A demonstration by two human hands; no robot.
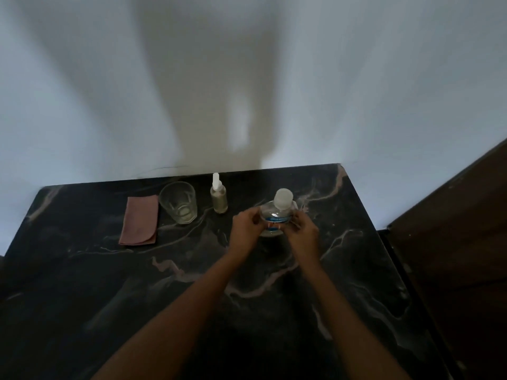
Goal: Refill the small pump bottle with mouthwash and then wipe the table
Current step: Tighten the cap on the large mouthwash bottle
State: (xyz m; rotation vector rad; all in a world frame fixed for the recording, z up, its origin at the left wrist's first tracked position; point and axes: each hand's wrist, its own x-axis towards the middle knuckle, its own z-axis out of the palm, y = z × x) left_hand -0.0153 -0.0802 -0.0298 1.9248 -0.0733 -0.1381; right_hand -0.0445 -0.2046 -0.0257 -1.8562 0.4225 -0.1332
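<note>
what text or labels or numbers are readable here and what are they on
No text can be quoted from this picture.
On the mouthwash bottle: a label with a blue band and print, too blurred to read; the left hand and right hand grip the bottle at the label's sides.
On the small pump bottle, glass and cloth: no writing visible.
</note>
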